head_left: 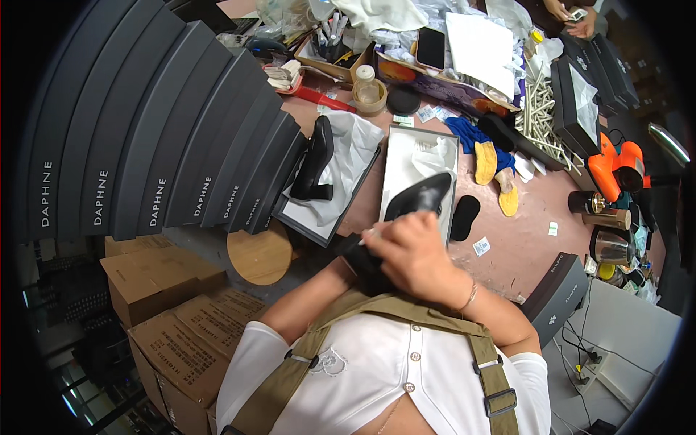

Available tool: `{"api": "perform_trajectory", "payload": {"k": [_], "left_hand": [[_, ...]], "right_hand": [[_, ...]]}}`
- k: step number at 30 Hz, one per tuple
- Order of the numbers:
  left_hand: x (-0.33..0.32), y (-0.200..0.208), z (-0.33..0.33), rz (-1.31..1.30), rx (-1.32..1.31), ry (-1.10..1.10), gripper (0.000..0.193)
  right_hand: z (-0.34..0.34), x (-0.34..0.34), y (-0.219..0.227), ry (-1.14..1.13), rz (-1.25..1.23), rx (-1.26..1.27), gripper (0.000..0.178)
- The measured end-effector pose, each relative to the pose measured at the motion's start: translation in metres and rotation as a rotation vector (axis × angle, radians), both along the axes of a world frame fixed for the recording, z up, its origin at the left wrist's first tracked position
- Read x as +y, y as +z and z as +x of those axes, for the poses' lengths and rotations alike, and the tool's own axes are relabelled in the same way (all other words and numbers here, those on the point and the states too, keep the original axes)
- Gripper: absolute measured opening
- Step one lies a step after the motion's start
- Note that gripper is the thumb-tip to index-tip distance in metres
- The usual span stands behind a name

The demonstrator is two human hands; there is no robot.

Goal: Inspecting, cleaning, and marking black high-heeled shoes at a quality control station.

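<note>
A black leather shoe (424,197) is held up in front of my chest, its pointed toe facing away from me over an open shoe box (389,156). My right hand (417,254) is closed over the shoe's upper part, with a small whitish bit showing at its fingertips that is too small to name. My left forearm (312,293) reaches to the black heel end, where the shoe hides the left hand and its fingers. To the left, another black heeled shoe (315,163) lies on white tissue paper (355,134) in a second box.
Tall stacked dark shoe boxes (145,123) wall off the left. Ahead are a glass jar (366,85), a phone (430,48) and a pile of white sticks (536,109). Yellow sponges (485,162) and an orange heat gun (609,167) are rightward. Another person's hands (576,22) appear far right.
</note>
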State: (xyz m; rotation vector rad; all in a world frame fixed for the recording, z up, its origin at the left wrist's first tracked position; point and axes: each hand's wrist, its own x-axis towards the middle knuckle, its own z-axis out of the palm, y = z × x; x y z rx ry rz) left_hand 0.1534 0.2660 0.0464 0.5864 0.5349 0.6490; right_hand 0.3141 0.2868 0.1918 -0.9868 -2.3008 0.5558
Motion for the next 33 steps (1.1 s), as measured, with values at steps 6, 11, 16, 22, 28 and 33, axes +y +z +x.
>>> {"api": "perform_trajectory", "payload": {"k": [6,11,16,22,28,33], "left_hand": [[0.049,0.051,0.012,-0.497,-0.443,-0.753,0.054],[0.041,0.066,-0.003,-0.407,0.438,-0.574,0.027],[0.056,0.09,-0.038,-0.323,0.076,-0.198,0.054],[0.022,0.108,-0.021,0.025,0.226,-0.107,0.097],[-0.002,0.095,-0.01,-0.088,0.152,0.018,0.094],[-0.005,0.093,-0.011,-0.01,0.233,0.02,0.092]], "right_hand": [[0.052,0.035,0.003,-0.168,-0.552,0.335,0.041],[0.07,-0.014,-0.023,-0.218,-0.923,0.379,0.037],[0.058,-0.054,-0.032,-0.357,-0.714,0.418,0.036],[0.059,-0.046,-0.018,-0.532,-0.633,0.5,0.032],[0.062,-0.047,-0.009,-0.377,-0.503,0.436,0.024],[0.033,-0.049,-0.024,-0.243,-0.239,0.272,0.036]]}}
